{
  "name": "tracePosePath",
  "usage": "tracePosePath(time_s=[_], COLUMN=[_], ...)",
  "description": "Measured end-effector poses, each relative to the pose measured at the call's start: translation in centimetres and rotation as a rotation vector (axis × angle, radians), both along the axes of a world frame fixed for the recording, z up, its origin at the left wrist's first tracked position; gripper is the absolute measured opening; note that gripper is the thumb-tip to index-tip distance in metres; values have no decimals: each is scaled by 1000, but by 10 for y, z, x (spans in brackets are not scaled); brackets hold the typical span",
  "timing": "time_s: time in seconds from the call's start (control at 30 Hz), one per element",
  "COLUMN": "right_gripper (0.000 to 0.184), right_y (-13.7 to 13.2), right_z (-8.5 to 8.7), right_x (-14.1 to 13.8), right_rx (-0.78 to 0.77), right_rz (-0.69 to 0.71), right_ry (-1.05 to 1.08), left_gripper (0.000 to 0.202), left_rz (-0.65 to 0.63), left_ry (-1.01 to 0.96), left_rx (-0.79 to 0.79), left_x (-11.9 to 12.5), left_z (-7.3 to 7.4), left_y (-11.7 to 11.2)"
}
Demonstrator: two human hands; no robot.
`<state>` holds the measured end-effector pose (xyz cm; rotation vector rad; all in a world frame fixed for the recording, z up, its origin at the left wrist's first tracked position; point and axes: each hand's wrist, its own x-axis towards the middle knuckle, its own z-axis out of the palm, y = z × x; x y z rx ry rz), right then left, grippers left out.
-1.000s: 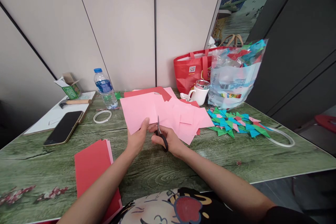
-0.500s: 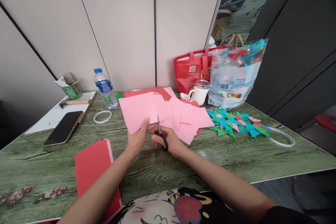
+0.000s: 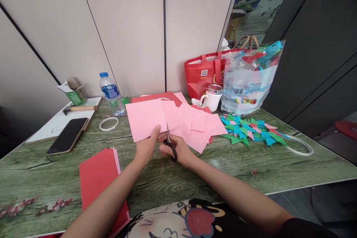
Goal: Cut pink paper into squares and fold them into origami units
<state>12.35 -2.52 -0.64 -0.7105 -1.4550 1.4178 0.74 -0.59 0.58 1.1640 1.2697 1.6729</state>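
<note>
My left hand (image 3: 146, 147) pinches the near edge of a pink paper sheet (image 3: 145, 117) held up above the table. Just to its right, my right hand (image 3: 178, 150) grips black-handled scissors (image 3: 169, 142), whose blades point up into the sheet's lower edge. Behind the sheet lies a loose heap of cut pink paper pieces (image 3: 196, 127). A stack of red and pink paper (image 3: 99, 176) rests on the table by my left forearm.
A green wood-pattern table (image 3: 251, 160) carries a phone (image 3: 67, 135), water bottle (image 3: 111, 95), tape ring (image 3: 109, 123), white mug (image 3: 212, 99), red bag (image 3: 205, 72), plastic bag of paper (image 3: 248, 78) and a pile of folded coloured triangles (image 3: 251, 129). A hammer (image 3: 79, 108) lies far left.
The pink sheet has shifted slightly up and to the left, and the scissors have edged a little further along its lower edge. Both hands stay in nearly the same place.
</note>
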Motion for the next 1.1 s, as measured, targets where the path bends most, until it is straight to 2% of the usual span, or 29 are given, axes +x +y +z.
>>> tracePosePath(time_s=[0.13,0.3,0.47,1.1], right_gripper=[40,46,43,39], right_y=[0,3,4,5], right_z=[1,-3,-6,-11], right_x=[2,4,3,1], right_rx=[32,-23,-22,-46], right_rz=[-11,-53,-53,-69], right_ry=[-18,-48,-32,30], left_gripper=[40,43,46,47], left_rz=[12,1,-41,-35], left_ry=[55,26,7,-30], left_rx=[-22,-17,-33,-29], left_x=[0,-1,-1,-2], left_z=[1,1,-3,-1], left_y=[-1,-1,0,-1])
